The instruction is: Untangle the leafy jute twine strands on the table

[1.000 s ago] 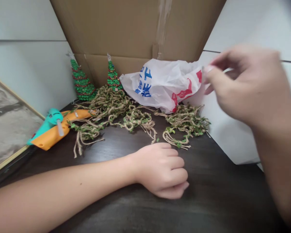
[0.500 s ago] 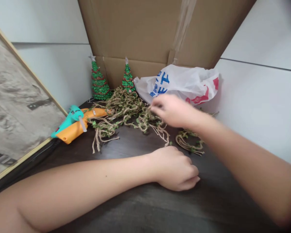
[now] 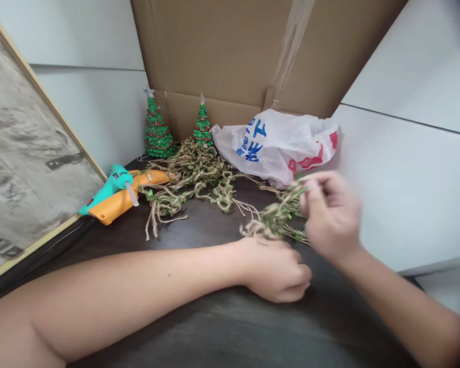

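My right hand (image 3: 331, 214) pinches a bunch of leafy jute twine (image 3: 276, 214), tan cord with small green leaves, and holds it up off the table. Its loose ends hang just above the back of my left hand (image 3: 278, 271); whether they touch it I cannot tell. That left hand rests on the dark table, curled into a fist with the fingers turned under, so its inside is hidden. Behind both hands lies a tangled pile of the same leafy twine (image 3: 201, 163), with frayed strands spreading toward me.
Two small green Christmas trees (image 3: 159, 130) stand at the back against a cardboard panel (image 3: 222, 51). A white plastic bag (image 3: 279, 143) lies right of them. To the left are a teal glue gun (image 3: 109, 189), an orange piece (image 3: 117, 204) and a framed board (image 3: 30, 143).
My right hand has come from the pile toward me and to the right, lifting a bunch of leafy twine. My left hand stays nearly in place.
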`<control>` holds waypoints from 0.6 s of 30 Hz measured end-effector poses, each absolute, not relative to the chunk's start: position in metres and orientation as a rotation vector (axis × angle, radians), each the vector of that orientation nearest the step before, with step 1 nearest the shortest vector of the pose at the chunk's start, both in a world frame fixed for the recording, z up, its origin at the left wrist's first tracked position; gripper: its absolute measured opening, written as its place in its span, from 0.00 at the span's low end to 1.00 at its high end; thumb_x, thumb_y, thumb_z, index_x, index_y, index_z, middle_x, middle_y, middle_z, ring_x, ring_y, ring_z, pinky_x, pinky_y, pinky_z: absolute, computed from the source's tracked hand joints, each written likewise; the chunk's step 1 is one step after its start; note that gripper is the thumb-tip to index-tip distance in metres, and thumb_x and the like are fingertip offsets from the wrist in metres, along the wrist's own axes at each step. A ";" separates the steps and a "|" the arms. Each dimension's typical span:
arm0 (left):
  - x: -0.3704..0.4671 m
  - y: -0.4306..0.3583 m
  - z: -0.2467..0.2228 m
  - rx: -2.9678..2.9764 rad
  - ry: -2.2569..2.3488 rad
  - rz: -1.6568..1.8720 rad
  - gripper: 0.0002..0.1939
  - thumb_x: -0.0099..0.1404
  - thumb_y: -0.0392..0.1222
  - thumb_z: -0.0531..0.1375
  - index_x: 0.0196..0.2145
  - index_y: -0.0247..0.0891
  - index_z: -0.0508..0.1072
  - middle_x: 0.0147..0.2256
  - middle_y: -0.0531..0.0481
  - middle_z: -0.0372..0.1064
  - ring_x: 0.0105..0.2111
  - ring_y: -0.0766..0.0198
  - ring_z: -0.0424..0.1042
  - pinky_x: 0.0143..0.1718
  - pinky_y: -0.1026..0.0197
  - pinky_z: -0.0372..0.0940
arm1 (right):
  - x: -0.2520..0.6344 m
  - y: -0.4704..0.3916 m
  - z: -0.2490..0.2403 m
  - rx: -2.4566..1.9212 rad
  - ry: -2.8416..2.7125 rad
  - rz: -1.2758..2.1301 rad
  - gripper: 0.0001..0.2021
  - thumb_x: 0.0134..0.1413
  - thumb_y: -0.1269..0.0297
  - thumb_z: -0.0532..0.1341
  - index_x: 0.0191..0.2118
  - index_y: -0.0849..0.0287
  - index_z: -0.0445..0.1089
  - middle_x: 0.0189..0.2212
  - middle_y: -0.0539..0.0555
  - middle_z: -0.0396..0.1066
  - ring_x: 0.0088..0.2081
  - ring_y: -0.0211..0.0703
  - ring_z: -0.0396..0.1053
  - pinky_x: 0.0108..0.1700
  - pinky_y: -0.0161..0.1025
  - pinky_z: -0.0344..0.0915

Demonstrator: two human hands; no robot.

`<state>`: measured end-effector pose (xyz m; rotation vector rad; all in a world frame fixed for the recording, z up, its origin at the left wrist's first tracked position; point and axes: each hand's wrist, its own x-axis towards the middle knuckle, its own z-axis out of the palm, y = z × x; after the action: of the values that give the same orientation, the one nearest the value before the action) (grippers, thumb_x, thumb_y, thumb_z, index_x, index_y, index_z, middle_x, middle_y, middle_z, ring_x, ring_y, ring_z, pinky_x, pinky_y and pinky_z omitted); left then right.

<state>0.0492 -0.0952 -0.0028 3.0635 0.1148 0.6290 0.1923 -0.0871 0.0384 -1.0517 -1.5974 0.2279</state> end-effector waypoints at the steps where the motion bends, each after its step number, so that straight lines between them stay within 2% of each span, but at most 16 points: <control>1: 0.049 -0.095 -0.003 3.062 0.084 0.681 0.14 0.66 0.44 0.57 0.24 0.39 0.71 0.23 0.49 0.72 0.22 0.59 0.72 0.27 0.55 0.66 | 0.193 -0.092 0.027 -1.084 -1.605 0.209 0.11 0.68 0.58 0.56 0.38 0.59 0.70 0.26 0.47 0.67 0.24 0.32 0.62 0.26 0.33 0.62; 3: 0.048 -0.095 -0.003 3.065 0.010 0.824 0.15 0.66 0.44 0.56 0.22 0.39 0.69 0.21 0.51 0.70 0.21 0.61 0.70 0.26 0.55 0.64 | 0.195 -0.097 0.009 -1.125 -1.632 0.169 0.10 0.68 0.61 0.55 0.35 0.57 0.67 0.21 0.45 0.61 0.20 0.32 0.56 0.23 0.33 0.56; 5: 0.046 -0.093 -0.003 3.051 -0.087 1.038 0.13 0.65 0.42 0.56 0.22 0.40 0.66 0.21 0.52 0.68 0.22 0.63 0.67 0.26 0.55 0.62 | 0.198 -0.100 -0.002 -1.119 -1.657 0.149 0.09 0.68 0.63 0.55 0.35 0.57 0.66 0.20 0.44 0.59 0.20 0.32 0.56 0.24 0.34 0.56; 8: 0.044 -0.089 -0.006 2.862 -0.047 1.540 0.00 0.62 0.39 0.57 0.32 0.42 0.67 0.32 0.50 0.69 0.33 0.61 0.70 0.36 0.56 0.65 | 0.199 -0.099 -0.008 -1.082 -1.740 0.181 0.07 0.67 0.64 0.55 0.35 0.56 0.65 0.22 0.45 0.63 0.23 0.34 0.61 0.27 0.35 0.59; 10: 0.043 -0.084 -0.008 2.647 0.232 1.774 0.11 0.61 0.38 0.58 0.43 0.43 0.64 0.41 0.46 0.67 0.45 0.57 0.69 0.45 0.53 0.65 | 0.199 -0.097 -0.008 -1.024 -1.824 0.203 0.05 0.66 0.65 0.56 0.37 0.56 0.66 0.27 0.48 0.68 0.27 0.36 0.66 0.31 0.36 0.62; 12: 0.043 -0.078 -0.009 2.446 0.562 1.743 0.18 0.64 0.38 0.57 0.51 0.41 0.60 0.49 0.41 0.62 0.52 0.54 0.64 0.50 0.50 0.64 | 0.198 -0.094 -0.008 -0.966 -1.869 0.174 0.04 0.65 0.67 0.56 0.39 0.55 0.68 0.31 0.50 0.71 0.32 0.38 0.69 0.34 0.37 0.64; 14: 0.044 -0.072 -0.007 2.256 0.804 1.581 0.15 0.69 0.39 0.54 0.53 0.39 0.59 0.50 0.40 0.63 0.52 0.54 0.65 0.51 0.49 0.63 | 0.197 -0.091 -0.008 -0.947 -1.883 0.123 0.05 0.65 0.68 0.56 0.41 0.55 0.69 0.32 0.50 0.72 0.33 0.39 0.69 0.35 0.37 0.65; 16: 0.045 -0.068 -0.003 2.141 0.933 1.371 0.08 0.73 0.41 0.49 0.48 0.39 0.63 0.42 0.46 0.68 0.44 0.59 0.69 0.50 0.50 0.62 | 0.197 -0.087 -0.010 -0.968 -1.889 0.089 0.05 0.64 0.69 0.56 0.42 0.55 0.69 0.33 0.51 0.72 0.33 0.39 0.69 0.36 0.37 0.65; 18: 0.047 -0.066 0.000 2.121 0.992 1.220 0.09 0.75 0.41 0.48 0.42 0.40 0.67 0.36 0.50 0.70 0.38 0.61 0.70 0.49 0.51 0.61 | 0.199 -0.084 -0.012 -1.014 -1.880 0.089 0.07 0.62 0.70 0.57 0.44 0.55 0.68 0.36 0.52 0.73 0.34 0.40 0.70 0.37 0.38 0.66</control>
<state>0.0465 -0.0655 0.0005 2.1207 0.9922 1.2203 0.1993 -0.0840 -0.0124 -1.0144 -1.8803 0.0888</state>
